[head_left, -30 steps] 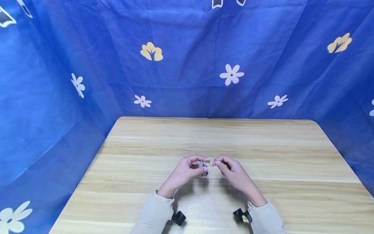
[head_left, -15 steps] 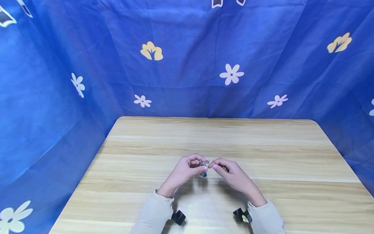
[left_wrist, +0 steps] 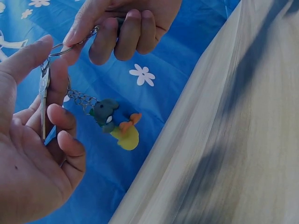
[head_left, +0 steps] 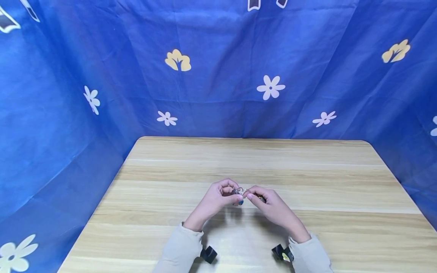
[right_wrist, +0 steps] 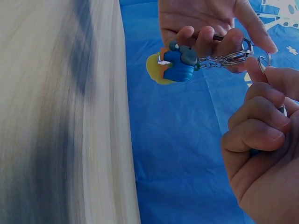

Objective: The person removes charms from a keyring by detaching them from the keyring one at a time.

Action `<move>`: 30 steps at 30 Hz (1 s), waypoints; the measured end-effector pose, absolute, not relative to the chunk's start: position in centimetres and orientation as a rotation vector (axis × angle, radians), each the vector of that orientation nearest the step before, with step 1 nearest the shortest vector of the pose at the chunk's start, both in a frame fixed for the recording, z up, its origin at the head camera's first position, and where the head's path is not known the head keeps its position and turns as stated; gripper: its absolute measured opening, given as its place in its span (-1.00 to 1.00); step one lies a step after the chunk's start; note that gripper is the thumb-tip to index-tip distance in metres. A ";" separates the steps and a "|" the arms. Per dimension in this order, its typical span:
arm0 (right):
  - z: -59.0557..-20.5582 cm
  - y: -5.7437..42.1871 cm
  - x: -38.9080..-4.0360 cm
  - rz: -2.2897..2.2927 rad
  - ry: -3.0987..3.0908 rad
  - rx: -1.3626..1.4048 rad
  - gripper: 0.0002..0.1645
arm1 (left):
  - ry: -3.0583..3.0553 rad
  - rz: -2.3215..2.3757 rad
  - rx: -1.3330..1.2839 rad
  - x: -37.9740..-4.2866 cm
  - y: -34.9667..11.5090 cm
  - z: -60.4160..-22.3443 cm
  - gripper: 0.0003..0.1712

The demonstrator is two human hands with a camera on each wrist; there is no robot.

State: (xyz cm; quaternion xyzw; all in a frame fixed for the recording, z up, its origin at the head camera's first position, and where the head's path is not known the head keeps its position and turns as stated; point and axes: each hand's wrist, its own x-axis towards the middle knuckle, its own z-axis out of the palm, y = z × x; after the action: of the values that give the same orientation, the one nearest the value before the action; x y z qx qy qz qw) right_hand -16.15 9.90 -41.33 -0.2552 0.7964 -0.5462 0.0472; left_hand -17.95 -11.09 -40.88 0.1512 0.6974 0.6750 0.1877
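Note:
Over the table, my left hand (head_left: 216, 199) holds a metal key (left_wrist: 45, 88) between thumb and fingers. From a ring beside those fingers, a chain (right_wrist: 212, 61) leads to a small charm figure (right_wrist: 181, 64) with a grey head, blue body and yellow base. My right hand (head_left: 274, 206) pinches a thin split key ring (left_wrist: 60, 50) right at the left thumb tip and the key's head. A short chain (left_wrist: 94, 31) runs from this ring into the right hand's curled fingers, which mostly hide what hangs on it.
A light wood-grain table (head_left: 191, 163) lies under both hands. Blue cloth with flower prints (head_left: 211, 83) surrounds its back and sides. A black wrist camera (head_left: 209, 254) sits by the left sleeve, another black camera (head_left: 278, 251) by the right.
My right hand has shifted slightly left and down, bringing its key ring from beside the left fingertips to overlap the key's head. The left hand stays nearly in place.

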 end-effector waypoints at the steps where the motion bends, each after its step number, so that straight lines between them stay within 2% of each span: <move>1: -41.3 9.9 -16.1 -1.668 2.430 -0.775 -0.77 | 1.956 1.901 0.426 -17.9 -11.1 -40.9 -0.69; 30: -41.1 10.0 -16.3 -1.671 2.442 -0.728 -0.78 | 1.917 1.866 0.389 -18.1 -11.1 -40.9 -0.62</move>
State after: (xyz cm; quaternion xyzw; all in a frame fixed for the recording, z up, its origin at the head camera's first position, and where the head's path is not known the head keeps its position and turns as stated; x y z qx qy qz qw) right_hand -16.35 10.02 -41.12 -0.2387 0.8005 -0.5477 0.0469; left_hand -18.09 -11.05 -40.88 0.1405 0.6922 0.6737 0.2171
